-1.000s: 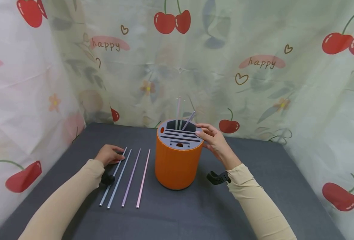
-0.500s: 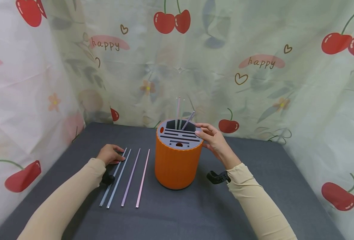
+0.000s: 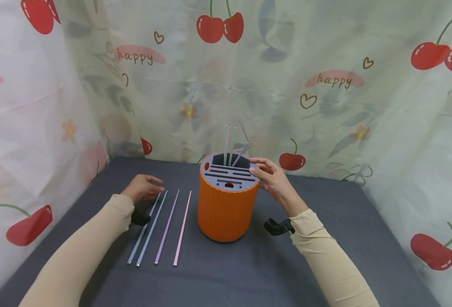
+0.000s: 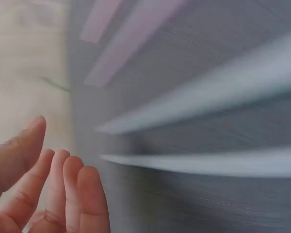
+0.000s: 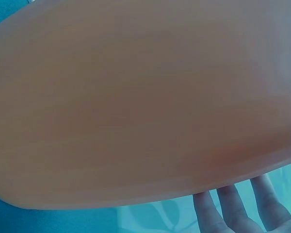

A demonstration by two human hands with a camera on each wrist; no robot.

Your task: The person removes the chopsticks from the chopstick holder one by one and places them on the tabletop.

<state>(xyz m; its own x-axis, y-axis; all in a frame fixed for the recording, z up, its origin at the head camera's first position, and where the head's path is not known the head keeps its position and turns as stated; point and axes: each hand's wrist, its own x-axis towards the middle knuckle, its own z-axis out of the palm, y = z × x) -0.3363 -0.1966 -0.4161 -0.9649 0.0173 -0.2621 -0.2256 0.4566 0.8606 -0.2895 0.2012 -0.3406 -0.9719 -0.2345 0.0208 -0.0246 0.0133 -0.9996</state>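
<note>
My left hand (image 3: 143, 187) hovers by the far ends of two silvery-blue chopsticks (image 3: 151, 230) lying on the table. In the left wrist view its fingers (image 4: 92, 194) are loosely bent with nothing between them, apart from the chopsticks. A purple chopstick (image 3: 168, 226) and a pink chopstick (image 3: 182, 230) lie to their right. My right hand (image 3: 277, 183) holds the rim of an orange utensil holder (image 3: 226, 213), thumb on the grey slotted top, other fingers round the side. Up close, the holder's wall (image 5: 136, 107) hides part of that hand in the right wrist view.
Several thin sticks (image 3: 228, 145) stand in the holder's rear opening, one leaning right. Dark grey cloth (image 3: 226, 281) covers the table. A cherry-print curtain (image 3: 229, 85) surrounds the table at the back and sides.
My left hand has lifted off the leftmost chopstick and moved slightly away from me, its fingers loosened. The chopsticks stay practically in place. My right hand and the holder have not moved.
</note>
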